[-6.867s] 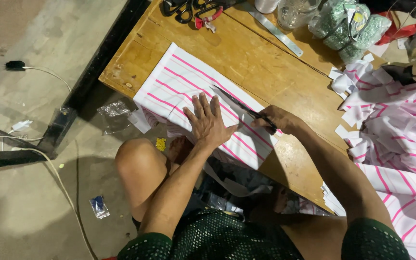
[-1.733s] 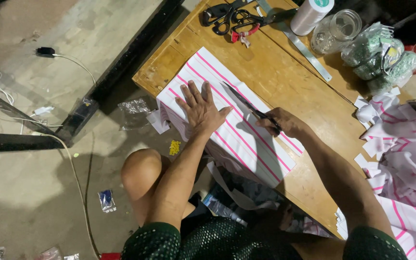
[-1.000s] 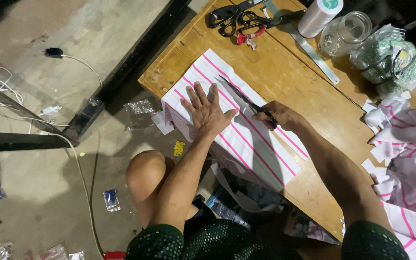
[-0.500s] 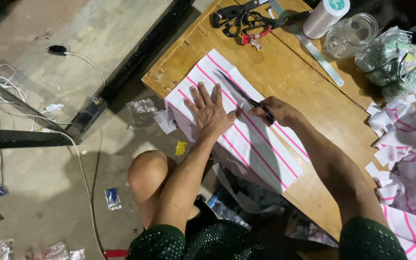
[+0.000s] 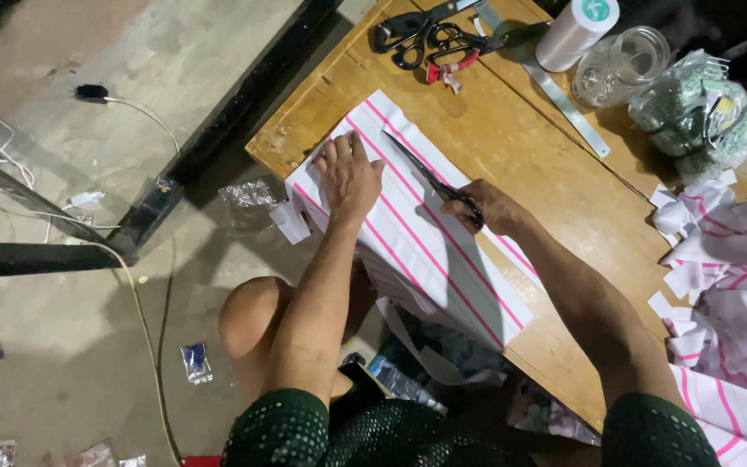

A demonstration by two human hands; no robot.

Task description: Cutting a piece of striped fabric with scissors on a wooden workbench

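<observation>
Pink-striped white fabric (image 5: pixel 430 251) lies flat on the wooden counter (image 5: pixel 512 147), its near end hanging over the edge towards the person's lap. The left hand (image 5: pixel 349 173) presses down on it near the far corner, palm flat and fingers spread a little, holding nothing. The right hand (image 5: pixel 490 206) is closed through the handles of black scissors (image 5: pixel 430 177), whose blades lie along the cloth, pointing away towards the far end of the piece. Further back on the counter lie more scissors (image 5: pixel 430 39) with dark and red handles, a metal ruler (image 5: pixel 555 91), a cone of pale thread (image 5: pixel 574 30), a clear glass jar (image 5: pixel 620 65) and a plastic bag of green items (image 5: pixel 702 112). To the right sits a heap of striped offcuts (image 5: pixel 728 285). Cables (image 5: pixel 131 112) and scraps lie on the concrete floor (image 5: pixel 88 346) at left.
</observation>
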